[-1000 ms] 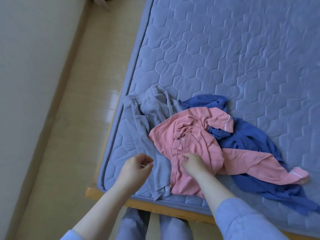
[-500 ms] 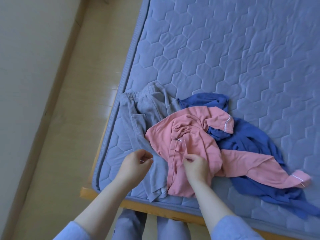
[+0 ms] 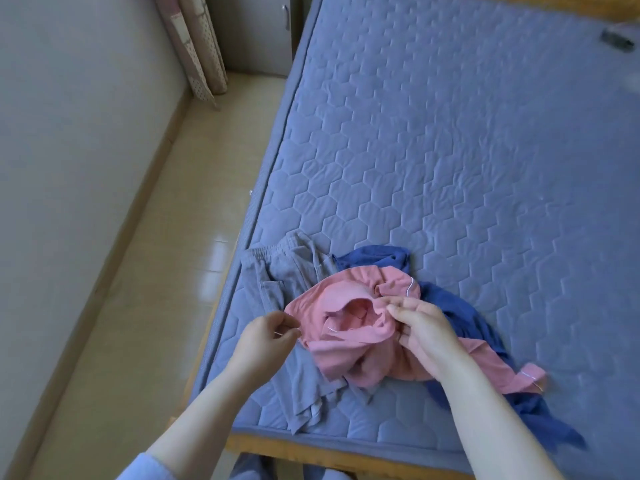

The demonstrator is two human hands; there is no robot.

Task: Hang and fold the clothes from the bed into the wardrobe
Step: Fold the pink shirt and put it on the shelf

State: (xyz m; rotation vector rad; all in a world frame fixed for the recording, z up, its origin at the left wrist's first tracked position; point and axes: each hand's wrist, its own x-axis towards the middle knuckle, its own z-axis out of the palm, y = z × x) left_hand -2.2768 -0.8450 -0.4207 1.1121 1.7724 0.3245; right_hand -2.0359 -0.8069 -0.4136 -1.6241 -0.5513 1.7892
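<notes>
Listing, head view. Item one: pink top (image 3: 349, 344) with white piping, crumpled near the foot corner of the bed (image 3: 450, 168), lying over grey trousers (image 3: 277, 282) and a dark blue garment (image 3: 374, 258). Left hand (image 3: 266, 337): fingers curled, pinching the top's left edge. Right hand (image 3: 422, 327): pinching its bunched cloth on the right. The top lies between the two hands, touching both. Purpose, as judged: drawing it off the heap to spread it for folding or hanging. Wardrobe: not identifiable.

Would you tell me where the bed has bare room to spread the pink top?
The mattress is bare beyond the pink top, grey trousers and blue garment crowding its near left corner, up to the dark object far right.
</notes>
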